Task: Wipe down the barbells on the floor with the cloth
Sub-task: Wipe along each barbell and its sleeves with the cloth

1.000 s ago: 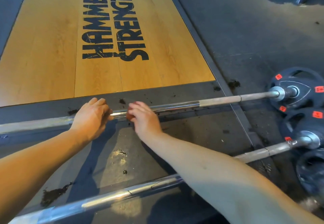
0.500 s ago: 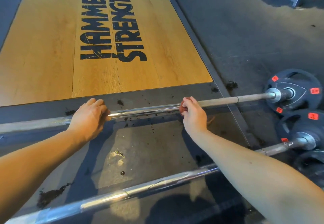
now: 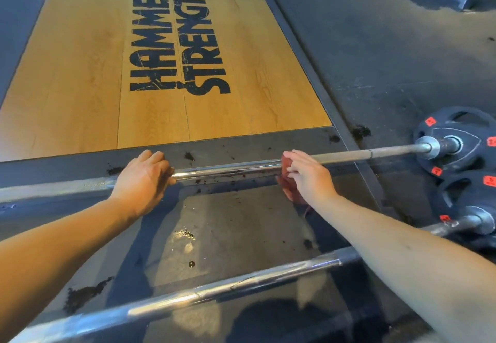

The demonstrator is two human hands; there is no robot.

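- While the far barbell (image 3: pixel 228 170) lies on the floor (image 3: pixel 375 61) just beside the wooden platform (image 3: pixel 80 87), the left hand (image 3: pixel 142 181) has its grip curled over the shaft.
- The right hand (image 3: pixel 308 179) clamps a reddish cloth (image 3: pixel 286 179) against the same bar, nearer the black plates (image 3: pixel 461 128).
- A second barbell (image 3: pixel 214 291) lies closer, passing under the right forearm.
- Dark crumbs (image 3: pixel 189 156) dot the floor around both bars.

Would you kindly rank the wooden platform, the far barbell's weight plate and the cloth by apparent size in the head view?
1. wooden platform
2. weight plate
3. cloth, partly hidden under the right hand, so its full size is unsure.
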